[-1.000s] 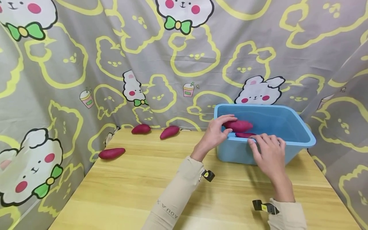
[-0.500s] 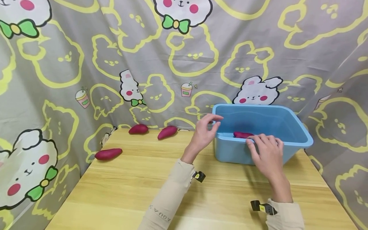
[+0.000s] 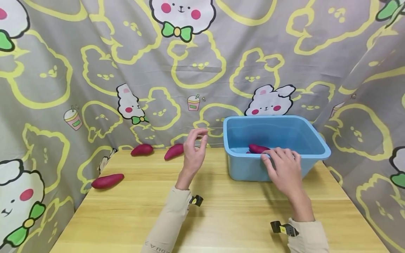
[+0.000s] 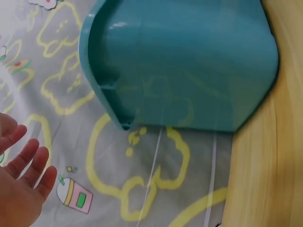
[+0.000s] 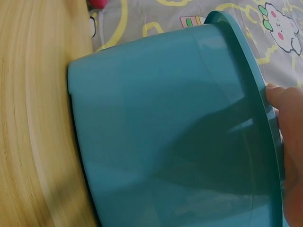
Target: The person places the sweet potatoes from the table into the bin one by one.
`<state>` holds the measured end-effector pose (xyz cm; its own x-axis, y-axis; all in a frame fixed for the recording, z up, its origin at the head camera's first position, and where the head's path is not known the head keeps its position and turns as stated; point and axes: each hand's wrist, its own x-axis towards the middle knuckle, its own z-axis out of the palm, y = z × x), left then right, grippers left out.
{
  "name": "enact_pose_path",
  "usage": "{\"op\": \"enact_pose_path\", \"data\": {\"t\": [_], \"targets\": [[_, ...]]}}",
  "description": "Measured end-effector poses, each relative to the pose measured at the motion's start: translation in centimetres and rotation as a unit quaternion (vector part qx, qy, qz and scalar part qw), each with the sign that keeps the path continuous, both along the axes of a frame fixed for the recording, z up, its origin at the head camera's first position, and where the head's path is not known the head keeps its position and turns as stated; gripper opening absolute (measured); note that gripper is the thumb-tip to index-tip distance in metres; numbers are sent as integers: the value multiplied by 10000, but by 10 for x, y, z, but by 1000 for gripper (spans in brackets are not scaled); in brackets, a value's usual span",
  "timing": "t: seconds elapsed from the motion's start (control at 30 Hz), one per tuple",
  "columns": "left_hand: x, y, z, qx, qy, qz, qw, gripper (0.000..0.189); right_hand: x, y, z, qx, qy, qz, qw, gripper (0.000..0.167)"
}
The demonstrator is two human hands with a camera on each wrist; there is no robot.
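Observation:
My left hand [image 3: 193,151] is in the air over the table, left of the blue plastic bin [image 3: 246,168], with loosely bent fingers and nothing in them. In the left wrist view its fingers [image 4: 33,163] are apart from the bin. My right hand [image 3: 284,170] grips the bin's near rim, fingers over the edge and thumb [image 5: 277,94] at the rim. Inside the bin a purple-red sweet potato [image 3: 257,148] shows above the rim, partly hidden by it. A sweet potato [image 3: 173,151] lies just behind my left hand, partly covered by it.
Two more sweet potatoes lie on the wooden table [image 3: 221,218]: one sweet potato [image 3: 142,150] by its back edge, another sweet potato [image 3: 107,181] by its left edge. A grey patterned curtain [image 3: 142,66] hangs close behind and along the sides.
My left hand has released a sweet potato into the bin and moved left, away from the rim. My right hand stays on the rim. The head view has turned slightly.

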<state>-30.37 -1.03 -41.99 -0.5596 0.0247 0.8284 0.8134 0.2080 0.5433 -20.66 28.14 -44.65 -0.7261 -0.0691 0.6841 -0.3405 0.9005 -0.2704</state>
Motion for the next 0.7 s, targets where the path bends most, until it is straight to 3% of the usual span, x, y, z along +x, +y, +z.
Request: {"op": "enact_pose_path", "data": {"t": [0.2, 0.33, 0.47, 0.7], "targets": [[-6, -30, -9, -78, -82, 290, 9995, 17, -4, -5, -2, -74, 85, 44, 9999, 25], [-10, -52, -9, -151, -257, 505, 9983, 20, -5, -6, -6, -37, 32, 62, 10000, 27], [-14, -71, -11, -447, -515, 530, 9963, 23, -4, -6, -8, -75, 105, 48, 9999, 25], [-34, -93, -29, -668, -751, 925, 9906, 28, -5, 0, -6, -35, 245, 35, 9997, 25]]}}
